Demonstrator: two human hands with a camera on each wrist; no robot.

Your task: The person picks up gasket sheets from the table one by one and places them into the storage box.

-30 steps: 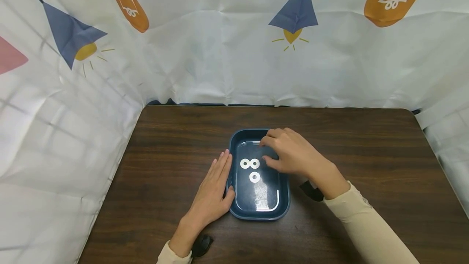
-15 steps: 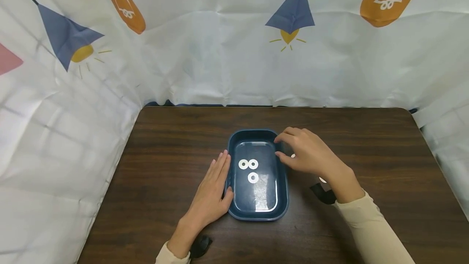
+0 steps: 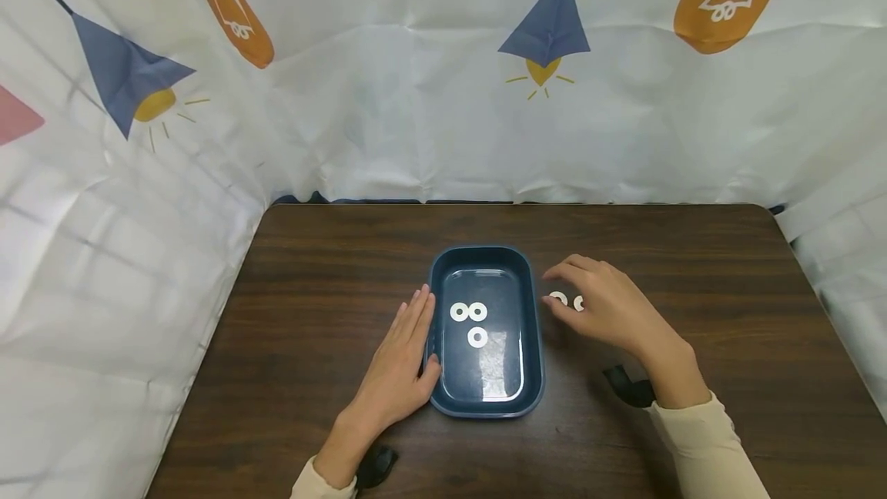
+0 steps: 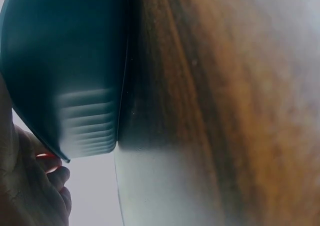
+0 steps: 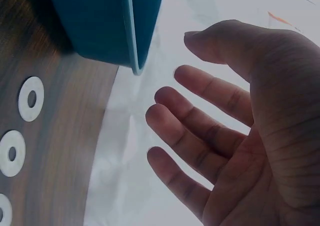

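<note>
My left hand (image 3: 398,374) lies along the left side of a dark blue tray (image 3: 459,372), its straight fingers touching the rim. The left wrist view has the tray's ribbed outer wall (image 4: 65,46) close up, with the curled-looking fingertips (image 4: 60,176) at its rim. Three flat white washers (image 3: 471,338) lie on the tray's floor, two of them side by side. Right of the tray, my right hand (image 3: 610,303) hovers over the table with loosely bent fingers, holding nothing. Beneath it lie more white washers (image 5: 23,100), partly hidden in the head view; three show in the right wrist view.
A dark wood-grain table (image 3: 326,291) carries everything. White cloth (image 3: 388,122) printed with lamps hangs behind its far edge and along both sides. Black wrist devices (image 3: 629,387) sit under both wrists.
My right hand has moved right, from above the tray to over the washers on the table, uncovering some of them. The left hand and the three washers in the tray stay put.
</note>
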